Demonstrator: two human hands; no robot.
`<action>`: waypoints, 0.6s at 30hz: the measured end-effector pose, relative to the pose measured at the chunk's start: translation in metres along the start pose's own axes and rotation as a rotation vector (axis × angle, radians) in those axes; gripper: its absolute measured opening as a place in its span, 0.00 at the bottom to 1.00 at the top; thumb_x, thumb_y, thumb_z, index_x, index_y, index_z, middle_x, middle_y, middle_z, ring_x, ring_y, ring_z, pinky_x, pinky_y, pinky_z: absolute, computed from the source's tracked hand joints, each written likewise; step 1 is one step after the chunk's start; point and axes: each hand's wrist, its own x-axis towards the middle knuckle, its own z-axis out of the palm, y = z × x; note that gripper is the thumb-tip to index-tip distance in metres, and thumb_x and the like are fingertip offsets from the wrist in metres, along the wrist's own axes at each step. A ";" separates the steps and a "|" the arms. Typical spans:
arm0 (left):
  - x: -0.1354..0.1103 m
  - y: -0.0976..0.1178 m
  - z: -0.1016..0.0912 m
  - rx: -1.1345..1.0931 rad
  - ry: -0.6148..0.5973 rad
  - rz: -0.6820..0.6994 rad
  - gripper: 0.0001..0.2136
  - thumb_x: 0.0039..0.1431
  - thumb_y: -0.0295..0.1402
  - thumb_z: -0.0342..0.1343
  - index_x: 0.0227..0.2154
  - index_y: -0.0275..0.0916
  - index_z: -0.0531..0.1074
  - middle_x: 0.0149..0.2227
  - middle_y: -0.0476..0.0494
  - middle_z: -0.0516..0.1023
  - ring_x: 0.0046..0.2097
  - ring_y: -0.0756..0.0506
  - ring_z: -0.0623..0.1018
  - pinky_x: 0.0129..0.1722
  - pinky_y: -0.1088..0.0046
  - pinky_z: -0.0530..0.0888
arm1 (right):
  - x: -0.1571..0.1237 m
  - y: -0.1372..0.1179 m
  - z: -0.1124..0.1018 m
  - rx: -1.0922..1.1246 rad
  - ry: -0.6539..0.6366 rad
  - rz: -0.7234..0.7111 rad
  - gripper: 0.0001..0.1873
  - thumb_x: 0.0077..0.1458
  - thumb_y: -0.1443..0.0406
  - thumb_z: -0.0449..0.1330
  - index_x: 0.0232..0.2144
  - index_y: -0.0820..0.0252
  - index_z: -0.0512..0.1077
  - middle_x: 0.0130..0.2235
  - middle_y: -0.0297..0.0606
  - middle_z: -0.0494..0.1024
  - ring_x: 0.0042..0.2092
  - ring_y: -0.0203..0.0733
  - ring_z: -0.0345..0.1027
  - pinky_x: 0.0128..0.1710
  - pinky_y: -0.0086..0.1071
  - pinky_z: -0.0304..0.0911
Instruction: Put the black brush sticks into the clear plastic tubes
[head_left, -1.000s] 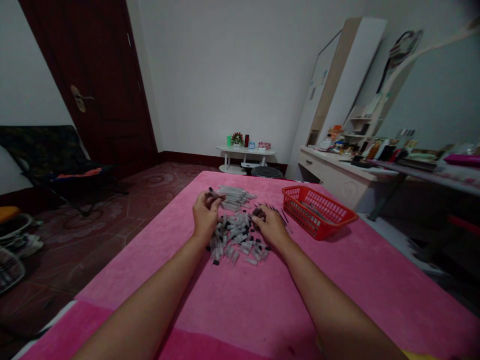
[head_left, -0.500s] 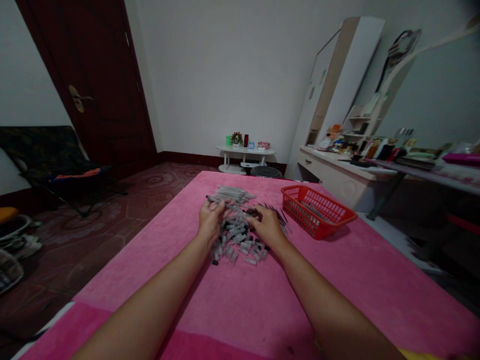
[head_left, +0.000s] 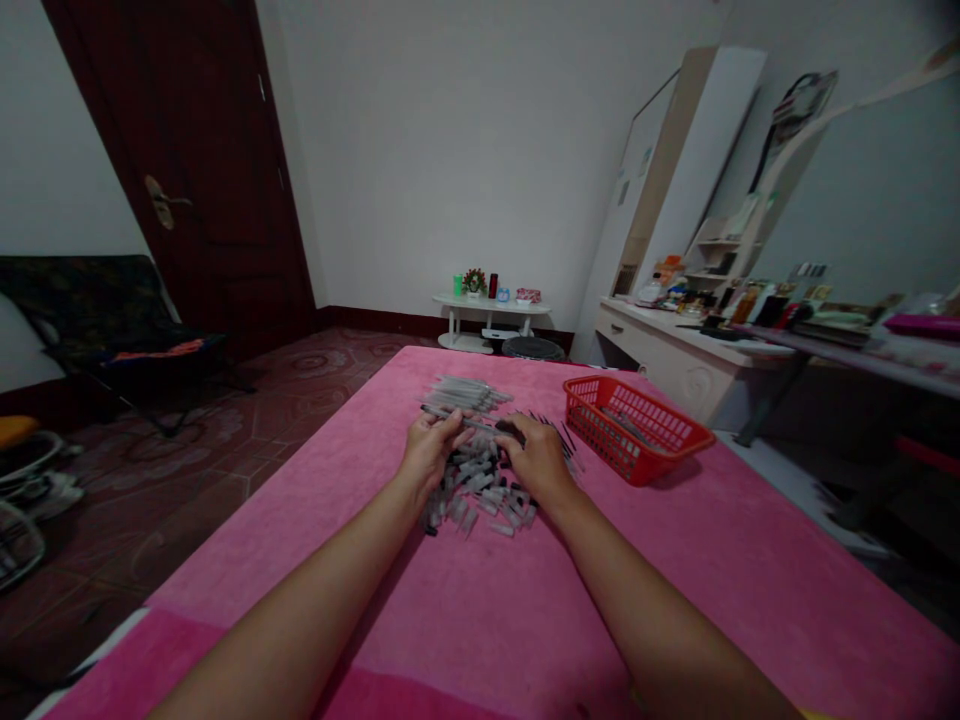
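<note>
A slim clear pen (head_left: 480, 425) with a dark end spans the space between my two hands. My left hand (head_left: 429, 447) pinches it near its left end. At its right end, my right hand (head_left: 537, 452) has its fingers closed around it; the fingertips are partly hidden. Below the hands lies a loose pile of clear and black pen caps (head_left: 484, 488). Just beyond them, clear pen barrels (head_left: 465, 390) lie side by side in a stack. Several thin black-tipped pieces, likely refills (head_left: 564, 434), stick out behind my right hand.
A red plastic basket (head_left: 651, 468) with slender items inside stands right of my right hand. Everything lies on a pink cloth-covered table (head_left: 480, 600). Farther off are a small white shelf table (head_left: 491, 299), a cluttered dresser (head_left: 675, 345) and a folding chair (head_left: 97, 310).
The pen between my hands has levelled slightly, and my left hand has shifted a little to the right. The camera view has tipped up slightly. The pile and basket look unchanged.
</note>
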 end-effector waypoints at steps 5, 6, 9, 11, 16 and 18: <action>0.000 0.000 0.001 0.003 -0.043 0.021 0.19 0.36 0.33 0.69 0.29 0.36 0.66 0.32 0.44 0.79 0.36 0.45 0.80 0.38 0.68 0.76 | 0.002 -0.003 -0.006 0.018 -0.009 0.026 0.07 0.50 0.67 0.58 0.32 0.57 0.76 0.34 0.39 0.80 0.37 0.44 0.72 0.37 0.32 0.62; -0.001 0.001 0.001 0.007 -0.050 0.025 0.20 0.36 0.34 0.69 0.29 0.36 0.65 0.32 0.44 0.79 0.36 0.45 0.80 0.38 0.68 0.76 | 0.003 -0.003 -0.006 0.035 -0.007 0.041 0.07 0.49 0.67 0.58 0.31 0.58 0.76 0.33 0.39 0.80 0.37 0.44 0.72 0.37 0.31 0.62; -0.004 0.003 0.003 0.014 -0.075 0.029 0.21 0.35 0.35 0.70 0.30 0.36 0.64 0.32 0.45 0.79 0.36 0.45 0.80 0.37 0.69 0.76 | 0.005 -0.004 -0.006 0.104 -0.014 0.078 0.07 0.46 0.67 0.59 0.30 0.59 0.76 0.31 0.39 0.79 0.34 0.43 0.71 0.34 0.31 0.61; -0.006 0.004 0.004 0.019 -0.091 0.032 0.21 0.36 0.35 0.70 0.30 0.37 0.63 0.32 0.45 0.79 0.37 0.44 0.80 0.36 0.70 0.76 | 0.006 -0.005 -0.005 0.177 -0.035 0.136 0.07 0.43 0.68 0.59 0.28 0.60 0.76 0.29 0.38 0.79 0.32 0.41 0.70 0.31 0.30 0.60; -0.012 0.006 0.006 0.070 -0.168 0.058 0.21 0.38 0.36 0.69 0.30 0.38 0.62 0.33 0.45 0.80 0.38 0.42 0.80 0.33 0.72 0.76 | 0.008 -0.008 -0.010 0.559 -0.223 0.480 0.01 0.39 0.70 0.59 0.20 0.62 0.71 0.17 0.33 0.72 0.18 0.33 0.61 0.18 0.25 0.53; -0.013 0.006 0.007 0.091 -0.205 0.058 0.21 0.38 0.37 0.69 0.31 0.38 0.63 0.33 0.44 0.80 0.39 0.42 0.80 0.33 0.72 0.76 | 0.009 -0.009 -0.016 0.679 -0.313 0.568 0.04 0.39 0.68 0.61 0.18 0.63 0.70 0.16 0.33 0.71 0.16 0.31 0.58 0.16 0.24 0.51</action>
